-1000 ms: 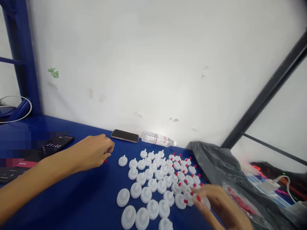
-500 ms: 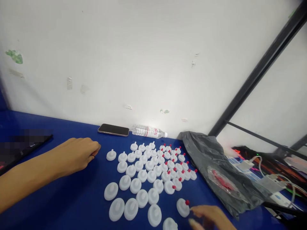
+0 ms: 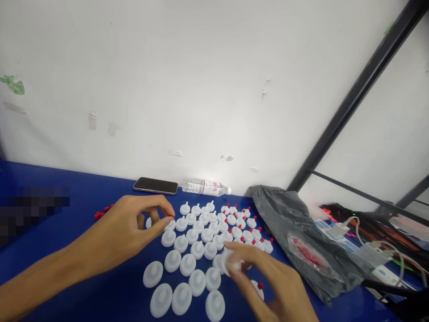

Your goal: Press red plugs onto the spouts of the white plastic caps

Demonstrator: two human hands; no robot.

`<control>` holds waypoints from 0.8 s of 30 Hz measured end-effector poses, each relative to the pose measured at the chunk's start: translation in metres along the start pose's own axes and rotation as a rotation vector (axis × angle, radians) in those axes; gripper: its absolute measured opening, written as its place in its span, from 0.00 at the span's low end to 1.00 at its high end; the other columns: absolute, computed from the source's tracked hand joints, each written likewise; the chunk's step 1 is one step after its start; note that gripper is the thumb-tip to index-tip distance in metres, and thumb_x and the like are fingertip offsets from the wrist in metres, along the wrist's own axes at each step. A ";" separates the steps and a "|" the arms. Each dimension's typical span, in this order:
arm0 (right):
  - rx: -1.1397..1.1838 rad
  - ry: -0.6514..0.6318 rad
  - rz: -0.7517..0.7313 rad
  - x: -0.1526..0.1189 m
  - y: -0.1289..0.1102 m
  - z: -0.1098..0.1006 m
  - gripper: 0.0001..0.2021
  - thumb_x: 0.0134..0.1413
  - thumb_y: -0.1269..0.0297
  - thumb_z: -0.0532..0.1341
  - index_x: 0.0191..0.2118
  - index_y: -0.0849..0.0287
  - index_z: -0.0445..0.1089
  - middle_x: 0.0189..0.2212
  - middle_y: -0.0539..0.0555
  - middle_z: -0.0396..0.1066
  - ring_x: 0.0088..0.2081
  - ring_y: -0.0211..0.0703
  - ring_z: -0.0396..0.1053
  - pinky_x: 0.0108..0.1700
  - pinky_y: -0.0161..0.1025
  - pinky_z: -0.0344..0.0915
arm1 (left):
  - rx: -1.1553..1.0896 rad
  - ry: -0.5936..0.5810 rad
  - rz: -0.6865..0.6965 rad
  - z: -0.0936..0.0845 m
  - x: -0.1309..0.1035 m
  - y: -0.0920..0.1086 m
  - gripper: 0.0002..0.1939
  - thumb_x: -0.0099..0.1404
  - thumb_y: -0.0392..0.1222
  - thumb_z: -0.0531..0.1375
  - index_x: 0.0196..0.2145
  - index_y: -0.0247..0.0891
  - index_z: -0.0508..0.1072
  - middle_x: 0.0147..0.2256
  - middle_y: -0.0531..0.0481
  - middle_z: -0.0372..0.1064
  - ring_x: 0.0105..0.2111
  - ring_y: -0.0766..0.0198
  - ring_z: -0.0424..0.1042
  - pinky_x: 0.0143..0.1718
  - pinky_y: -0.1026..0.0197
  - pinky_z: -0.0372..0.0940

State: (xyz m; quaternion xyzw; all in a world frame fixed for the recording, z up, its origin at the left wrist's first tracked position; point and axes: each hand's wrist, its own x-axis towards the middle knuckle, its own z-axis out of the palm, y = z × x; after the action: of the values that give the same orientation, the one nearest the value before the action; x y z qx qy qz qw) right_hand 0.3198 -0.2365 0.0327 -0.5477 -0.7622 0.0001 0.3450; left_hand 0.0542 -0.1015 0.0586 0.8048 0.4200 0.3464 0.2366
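My left hand [image 3: 134, 232] is closed in a pinch over the left side of the white lids, with a small red cap [image 3: 170, 216] between thumb and forefinger. My right hand [image 3: 268, 277] grips a round white spout lid [image 3: 229, 261] by its edge, low over the rows. Many similar white lids [image 3: 187, 264] lie spouts up on the blue table. Those at the back right wear red caps [image 3: 249, 218]. One red-capped lid [image 3: 258, 288] sits partly hidden behind my right fingers. Loose red caps [image 3: 100, 214] lie beyond my left wrist.
Along the wall lie a phone [image 3: 156, 185] and a clear plastic bottle [image 3: 205, 186]. A grey plastic bag [image 3: 278, 214] on the right carries a clear packet of red pieces [image 3: 308, 252]. Beyond it are white cables and plugs [image 3: 372, 252] and a black metal frame [image 3: 348, 103].
My left hand has moved right, and a red cap now shows in its fingertips. My right hand has come up and left, now holding a white lid. Loose red caps have come into view.
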 end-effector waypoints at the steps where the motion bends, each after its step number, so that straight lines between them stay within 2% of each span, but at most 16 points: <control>1: 0.013 -0.026 -0.034 0.017 -0.004 0.000 0.05 0.69 0.63 0.60 0.46 0.49 0.73 0.48 0.52 0.81 0.44 0.46 0.80 0.48 0.38 0.75 | -0.036 -0.015 -0.014 0.003 -0.002 0.001 0.15 0.65 0.55 0.60 0.35 0.44 0.80 0.23 0.55 0.70 0.18 0.69 0.54 0.19 0.65 0.51; 3: 0.038 -0.125 -0.063 0.048 -0.010 0.005 0.06 0.69 0.67 0.60 0.48 0.49 0.72 0.45 0.50 0.80 0.46 0.46 0.77 0.50 0.41 0.73 | -0.083 -0.047 -0.021 0.008 -0.003 -0.001 0.16 0.65 0.57 0.61 0.37 0.44 0.81 0.23 0.54 0.69 0.19 0.69 0.55 0.19 0.66 0.51; 6: 0.069 -0.226 -0.032 0.074 -0.013 0.020 0.06 0.68 0.63 0.63 0.48 0.49 0.69 0.42 0.49 0.77 0.43 0.45 0.75 0.47 0.42 0.70 | -0.134 -0.077 -0.036 0.013 -0.002 -0.008 0.18 0.66 0.59 0.62 0.41 0.45 0.82 0.24 0.54 0.73 0.19 0.69 0.57 0.20 0.66 0.53; 8: 0.113 -0.238 0.002 0.078 -0.011 0.031 0.09 0.67 0.58 0.65 0.47 0.50 0.66 0.39 0.47 0.75 0.38 0.43 0.73 0.41 0.39 0.68 | -0.159 -0.105 -0.048 0.015 -0.001 -0.010 0.19 0.67 0.60 0.61 0.43 0.46 0.83 0.26 0.54 0.75 0.20 0.69 0.59 0.21 0.66 0.54; 11: 0.137 -0.215 0.017 0.074 -0.005 0.042 0.13 0.66 0.52 0.66 0.46 0.50 0.64 0.35 0.46 0.73 0.33 0.41 0.70 0.34 0.36 0.63 | -0.169 -0.139 -0.067 0.019 -0.004 -0.009 0.19 0.68 0.61 0.60 0.42 0.46 0.83 0.26 0.54 0.76 0.20 0.69 0.56 0.21 0.65 0.51; 13: 0.134 -0.207 -0.017 0.071 -0.002 0.045 0.13 0.65 0.53 0.67 0.45 0.50 0.64 0.36 0.45 0.73 0.33 0.41 0.70 0.34 0.35 0.62 | -0.167 -0.137 -0.070 0.023 -0.006 -0.007 0.20 0.68 0.61 0.61 0.42 0.45 0.84 0.26 0.54 0.76 0.20 0.69 0.55 0.21 0.65 0.50; 16: 0.123 -0.199 -0.101 0.069 0.001 0.048 0.13 0.64 0.55 0.69 0.43 0.50 0.64 0.36 0.45 0.74 0.35 0.41 0.72 0.37 0.35 0.64 | -0.148 -0.155 -0.020 0.028 -0.008 -0.009 0.19 0.69 0.59 0.60 0.40 0.45 0.84 0.28 0.53 0.79 0.21 0.68 0.61 0.22 0.64 0.51; 19: 0.105 -0.163 -0.169 0.068 0.004 0.052 0.11 0.67 0.55 0.66 0.42 0.51 0.64 0.37 0.47 0.76 0.37 0.43 0.76 0.40 0.37 0.68 | -0.113 -0.139 0.120 0.033 -0.006 -0.019 0.17 0.72 0.56 0.59 0.39 0.45 0.84 0.31 0.53 0.80 0.24 0.66 0.70 0.23 0.65 0.58; 22: 0.127 -0.112 -0.174 0.065 0.006 0.055 0.09 0.70 0.55 0.63 0.42 0.51 0.63 0.38 0.48 0.78 0.38 0.44 0.79 0.41 0.38 0.71 | 0.014 -0.029 0.378 0.038 -0.006 -0.032 0.14 0.75 0.49 0.57 0.42 0.45 0.82 0.36 0.53 0.81 0.32 0.65 0.77 0.31 0.66 0.67; 24: 0.153 -0.079 -0.170 0.063 0.007 0.057 0.09 0.71 0.55 0.62 0.42 0.52 0.63 0.38 0.48 0.78 0.39 0.44 0.80 0.41 0.38 0.73 | 0.170 0.038 0.523 0.040 -0.008 -0.039 0.15 0.78 0.44 0.53 0.44 0.43 0.80 0.39 0.52 0.80 0.33 0.66 0.77 0.33 0.66 0.68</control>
State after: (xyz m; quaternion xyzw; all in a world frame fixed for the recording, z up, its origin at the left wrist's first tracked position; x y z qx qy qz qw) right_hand 0.2853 -0.1593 0.0201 -0.4527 -0.8167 0.0507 0.3542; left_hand 0.0618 -0.0908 0.0036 0.8962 0.2298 0.3742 0.0628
